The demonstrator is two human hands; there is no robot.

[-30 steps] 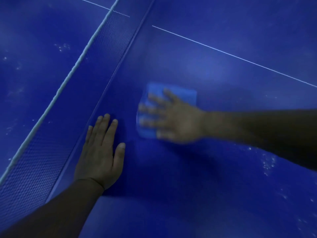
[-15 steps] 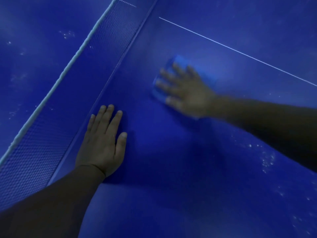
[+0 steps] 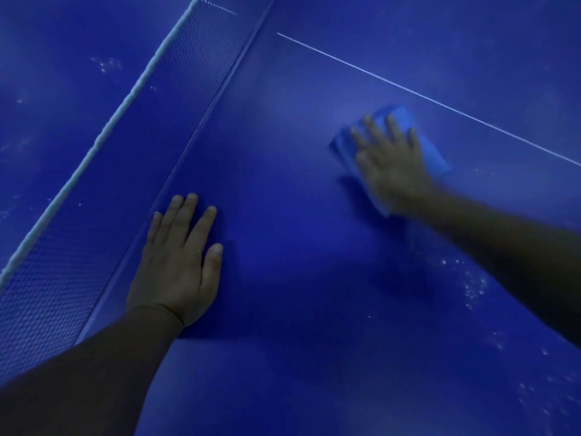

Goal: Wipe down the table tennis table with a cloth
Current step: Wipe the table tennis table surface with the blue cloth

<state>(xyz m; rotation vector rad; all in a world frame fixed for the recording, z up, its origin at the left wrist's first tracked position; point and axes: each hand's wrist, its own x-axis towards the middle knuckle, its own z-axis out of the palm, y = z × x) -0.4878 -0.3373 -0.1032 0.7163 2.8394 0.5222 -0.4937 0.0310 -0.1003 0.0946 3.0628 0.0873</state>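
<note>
The blue table tennis table [image 3: 298,278] fills the view. A folded light blue cloth [image 3: 399,118] lies flat on it, right of the middle, just short of the thin white centre line [image 3: 424,96]. My right hand [image 3: 390,162] presses on the cloth with fingers spread and straight; it is blurred by motion. My left hand [image 3: 179,262] rests flat on the table surface, fingers straight and together, right beside the foot of the net.
The net [image 3: 125,171] with its white top band [image 3: 103,133] runs diagonally from lower left to upper middle. White specks of dust [image 3: 471,287] dot the table at the right, under my right forearm, and more [image 3: 107,64] lie beyond the net.
My right hand slid the cloth away from the net, first farther up the table, then to the right towards the white line. My left hand stayed planted by the net.
</note>
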